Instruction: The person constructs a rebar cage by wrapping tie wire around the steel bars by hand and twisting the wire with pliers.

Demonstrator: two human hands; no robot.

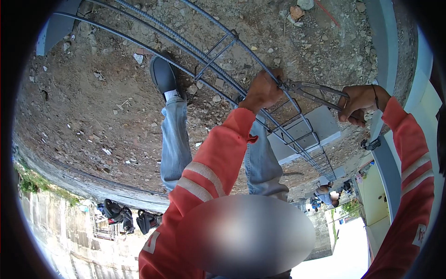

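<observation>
A long rebar cage [218, 66] of ribbed steel bars and square stirrups runs diagonally across the view, over my legs. My left hand [263, 91] is closed around one of its upper bars, close to a stirrup; its fingertips are partly hidden. In my right hand [361, 103] are the handles of metal end-cutting pincers [316, 88]. Their jaws meet the bar right beside my left hand. Whether a tie wire sits in the jaws, I cannot tell. Some of the right fingers hang loosely below the lower handle.
Rough dirt [102, 107] with stones and debris lies underfoot. A grey slab [306, 132] sits beneath the cage. Bags [118, 215] rest by a wall at lower left. Another person [326, 195] is at the cage's far end. A pale building wall stands at right.
</observation>
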